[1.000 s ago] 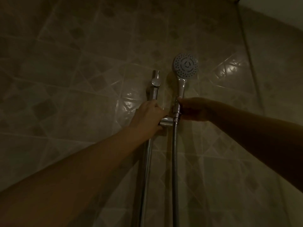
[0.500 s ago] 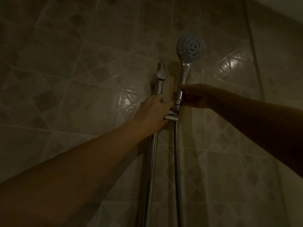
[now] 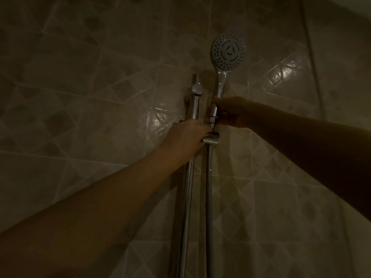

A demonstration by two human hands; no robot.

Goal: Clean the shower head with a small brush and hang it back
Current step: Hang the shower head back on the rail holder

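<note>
One shower head [image 3: 228, 52], round, dotted (chrome handle)

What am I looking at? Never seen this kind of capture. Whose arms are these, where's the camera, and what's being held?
There is no machine here. These are a person's bare arms, filmed by one wide-angle camera worn on their head, and this is the only view. It faces a dim tiled wall.

The left hand grips the holder where it sits on the chrome rail. The fingers of the right hand pinch the bottom of the shower head handle, and the spray face points toward the camera.

The handle's lower end is just above the holder, not seated in it. The metal hose runs down through the holder. No brush shows in the frame.
</note>
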